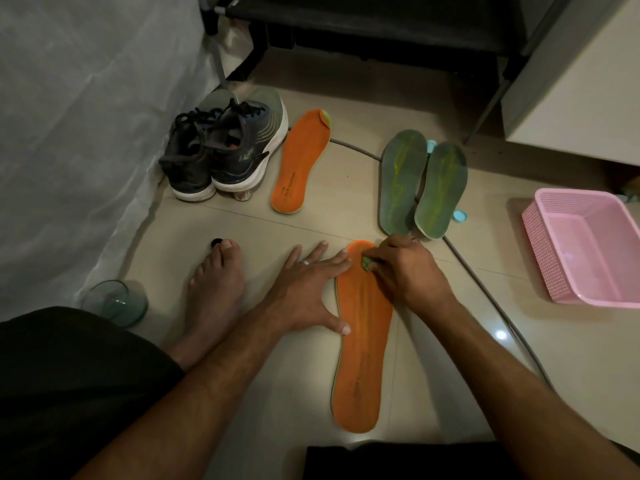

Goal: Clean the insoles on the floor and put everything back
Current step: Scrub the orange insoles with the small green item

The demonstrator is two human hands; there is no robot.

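Head view: the left hand (308, 289) lies flat, steadying the orange insole (362, 341); the right hand (405, 268) pinches a green scrubber (366, 262) at its toe. Beyond, three insoles and shoes (225, 147) wait.

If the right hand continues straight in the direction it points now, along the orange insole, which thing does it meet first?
Probably the pair of green insoles, just past the toe of the orange insole that the right hand scrubs; depth is hard to judge.

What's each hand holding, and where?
Right hand pinches a small green scrubber at its top. Left hand grips nothing, pressing flat on the orange insole.
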